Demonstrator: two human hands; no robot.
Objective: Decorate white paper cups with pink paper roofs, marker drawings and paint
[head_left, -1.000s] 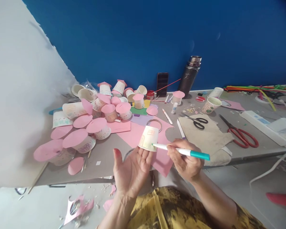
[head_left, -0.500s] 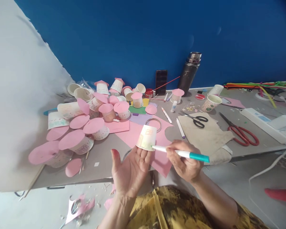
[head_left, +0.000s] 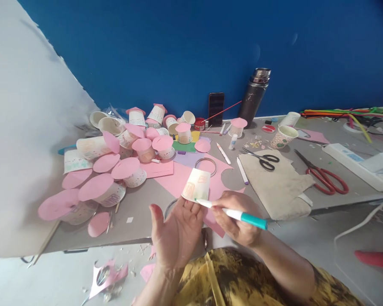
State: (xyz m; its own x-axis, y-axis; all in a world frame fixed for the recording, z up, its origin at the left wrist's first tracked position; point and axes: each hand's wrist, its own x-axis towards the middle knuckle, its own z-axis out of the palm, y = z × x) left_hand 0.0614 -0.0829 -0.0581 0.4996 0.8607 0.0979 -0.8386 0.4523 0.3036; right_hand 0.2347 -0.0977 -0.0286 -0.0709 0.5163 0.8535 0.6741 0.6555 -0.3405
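Observation:
An upside-down white paper cup (head_left: 197, 183) sits over the fingertips of my left hand (head_left: 178, 231), which is palm up with the thumb held apart. Orange window and door shapes are drawn on the cup's side. My right hand (head_left: 238, 219) is closed around a white marker (head_left: 231, 213) with a teal end. Its tip touches the cup near the rim, beside a small green mark. The fingers inside the cup are hidden. Beneath the cup lies a sheet of pink paper (head_left: 175, 180) with a metal ring (head_left: 215, 168) on it.
Several paper cups with pink paper roofs (head_left: 97, 187) crowd the left side. Black scissors (head_left: 266, 162) rest on a beige cloth (head_left: 274, 187), with red-handled scissors (head_left: 325, 178) farther right. Along the blue wall stand a phone (head_left: 216, 109) and a dark flask (head_left: 253, 100). A power strip (head_left: 357, 168) lies at right.
My right hand has moved left and slightly down, carrying the marker tip left along the cup's rim. The cup has turned slightly in my left hand.

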